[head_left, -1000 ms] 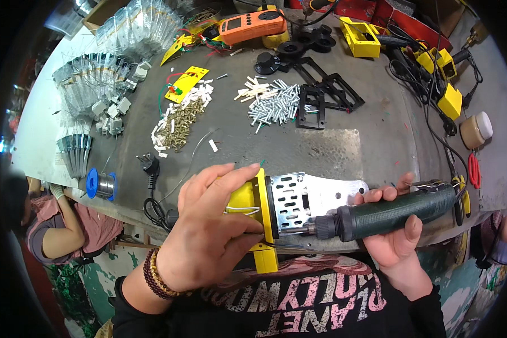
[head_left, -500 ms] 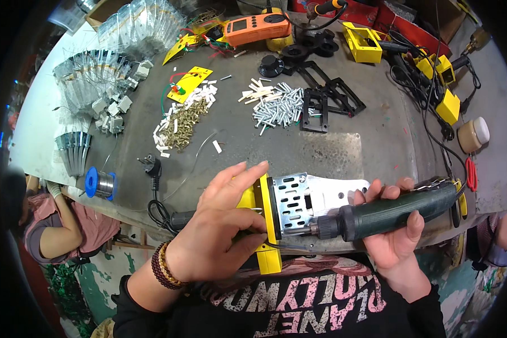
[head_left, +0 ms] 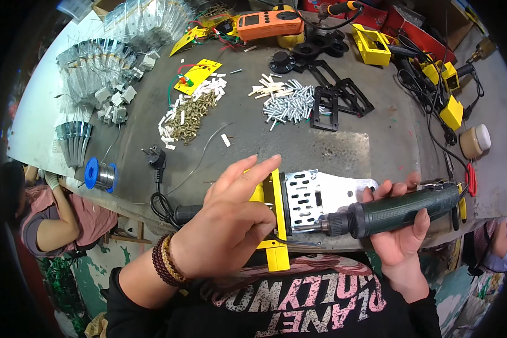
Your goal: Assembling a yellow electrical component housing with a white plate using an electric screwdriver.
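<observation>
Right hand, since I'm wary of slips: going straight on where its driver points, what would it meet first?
Its bit would likely meet the black plate by the yellow flange; depth is unclear.

grey workbench, silver screws, brass screws, lidded jar

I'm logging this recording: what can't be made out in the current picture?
All in the head view:
- Whether the left hand pinches anything: its own fingers hide it.
- Much of the yellow housing: behind that hand.
- Whether the electric screwdriver's bit meets a screw: too small.
- The orange meter's display: too small.
- The co-worker at left: partly lost in the dark fisheye rim.
</observation>
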`<state>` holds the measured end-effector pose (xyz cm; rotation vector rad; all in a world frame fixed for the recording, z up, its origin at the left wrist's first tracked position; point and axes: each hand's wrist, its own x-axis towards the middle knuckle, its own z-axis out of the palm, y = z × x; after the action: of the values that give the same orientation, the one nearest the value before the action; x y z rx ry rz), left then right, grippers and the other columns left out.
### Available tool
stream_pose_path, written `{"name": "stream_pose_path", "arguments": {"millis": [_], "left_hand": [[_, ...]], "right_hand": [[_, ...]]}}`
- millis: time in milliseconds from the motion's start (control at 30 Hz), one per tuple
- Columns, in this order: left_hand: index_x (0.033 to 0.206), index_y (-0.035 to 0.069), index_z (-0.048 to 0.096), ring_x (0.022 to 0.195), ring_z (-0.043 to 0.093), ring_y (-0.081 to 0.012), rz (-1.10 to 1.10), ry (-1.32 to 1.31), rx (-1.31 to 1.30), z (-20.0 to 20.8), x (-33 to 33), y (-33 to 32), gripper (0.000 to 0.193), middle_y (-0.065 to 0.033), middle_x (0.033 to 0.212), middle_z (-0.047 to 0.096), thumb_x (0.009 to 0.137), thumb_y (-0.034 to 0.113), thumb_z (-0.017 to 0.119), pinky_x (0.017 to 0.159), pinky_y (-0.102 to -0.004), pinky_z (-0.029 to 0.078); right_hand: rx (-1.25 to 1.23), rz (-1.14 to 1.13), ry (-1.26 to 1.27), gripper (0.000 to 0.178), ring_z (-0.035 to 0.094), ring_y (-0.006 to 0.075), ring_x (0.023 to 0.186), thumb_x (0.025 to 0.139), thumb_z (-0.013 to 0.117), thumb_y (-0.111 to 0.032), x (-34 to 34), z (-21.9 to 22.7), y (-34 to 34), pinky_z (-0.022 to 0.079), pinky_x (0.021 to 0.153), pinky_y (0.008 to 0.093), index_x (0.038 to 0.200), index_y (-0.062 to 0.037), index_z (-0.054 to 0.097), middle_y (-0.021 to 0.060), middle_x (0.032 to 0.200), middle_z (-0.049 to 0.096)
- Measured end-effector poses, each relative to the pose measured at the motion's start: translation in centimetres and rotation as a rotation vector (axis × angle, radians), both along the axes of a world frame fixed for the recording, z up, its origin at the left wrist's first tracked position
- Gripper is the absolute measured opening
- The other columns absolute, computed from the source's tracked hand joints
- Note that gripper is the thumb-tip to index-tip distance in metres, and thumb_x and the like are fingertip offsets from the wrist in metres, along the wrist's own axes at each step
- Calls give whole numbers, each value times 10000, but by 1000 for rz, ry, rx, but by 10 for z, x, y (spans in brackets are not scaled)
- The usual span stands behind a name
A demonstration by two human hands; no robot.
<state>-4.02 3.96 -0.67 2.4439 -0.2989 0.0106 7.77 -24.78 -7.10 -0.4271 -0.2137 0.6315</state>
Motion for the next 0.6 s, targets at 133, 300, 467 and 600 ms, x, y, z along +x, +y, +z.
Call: {"name": "stream_pose_path", "arguments": {"millis": [133, 300, 467, 600], "left_hand": [[877, 87, 688, 1411, 308, -505, 6, 25, -39, 1, 1, 1, 105, -208, 1567, 354, 787, 41, 714, 1142, -560, 262], [891, 89, 693, 1416, 299, -504, -7, 60, -67, 6, 1, 1, 121, -210, 1572, 345, 779, 62, 730, 1140, -565, 259], [907, 99, 694, 1414, 297, -511, -9, 37, -72, 2, -1, 2, 135, -209, 1582, 331, 780, 89, 739, 1136, -570, 255], [899, 99, 690, 1412, 296, -510, -23, 33, -66, 2, 0, 1, 121, -209, 1582, 328, 787, 93, 733, 1121, -578, 265]], "right_hand": [[24, 7, -41, 616, 531, 246, 1310, 856, 798, -264, 1, -3, 0, 232, 1229, 538, 1397, -264, 503, 31, 1227, 676], [92, 3, -4, 781, 514, 286, 1313, 880, 739, -468, 0, 11, 6, 171, 1232, 542, 1516, -193, 380, 70, 1389, 573], [126, 4, -19, 846, 468, 334, 1339, 877, 661, -593, -1, 20, 11, 124, 1233, 546, 1537, -161, 353, 99, 1424, 524], [176, -16, 24, 790, 494, 322, 1292, 880, 634, -609, -2, 17, 14, 151, 1221, 546, 1497, -177, 398, 84, 1321, 559]]}}
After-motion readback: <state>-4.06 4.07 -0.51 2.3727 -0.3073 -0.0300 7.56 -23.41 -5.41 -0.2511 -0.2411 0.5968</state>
